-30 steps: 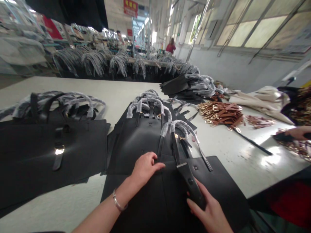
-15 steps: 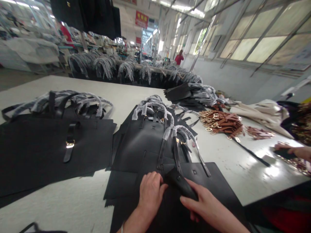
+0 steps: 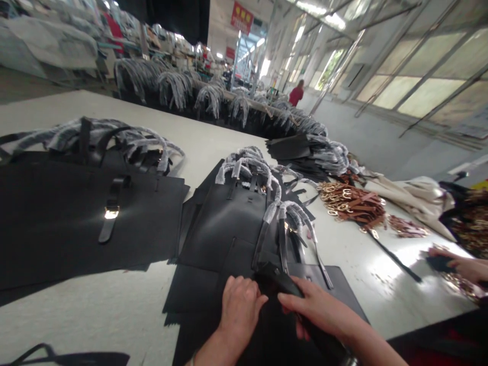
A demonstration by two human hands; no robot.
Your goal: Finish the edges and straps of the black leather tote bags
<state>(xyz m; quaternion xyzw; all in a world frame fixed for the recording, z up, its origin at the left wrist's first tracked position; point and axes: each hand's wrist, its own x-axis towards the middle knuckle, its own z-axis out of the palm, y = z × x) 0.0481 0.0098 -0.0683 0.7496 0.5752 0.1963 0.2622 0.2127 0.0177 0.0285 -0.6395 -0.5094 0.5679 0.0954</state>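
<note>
head view: the left hand (image 3: 239, 305) presses curled fingers on the black leather panel (image 3: 267, 325) at the near edge of the counter (image 3: 114, 315), keeping it flat. just beside it, the right hand (image 3: 316, 310) grips the black strap (image 3: 280, 282), lifting it off the panel.

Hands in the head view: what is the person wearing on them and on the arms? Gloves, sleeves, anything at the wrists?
Both are bare: no gloves on the left hand or the right hand, and no rings that can be made out. The forearms show no sleeves as far as the frame reaches. At the bottom edge a pale glint sits at the left wrist, perhaps a bangle, but too little shows to be sure.
</note>
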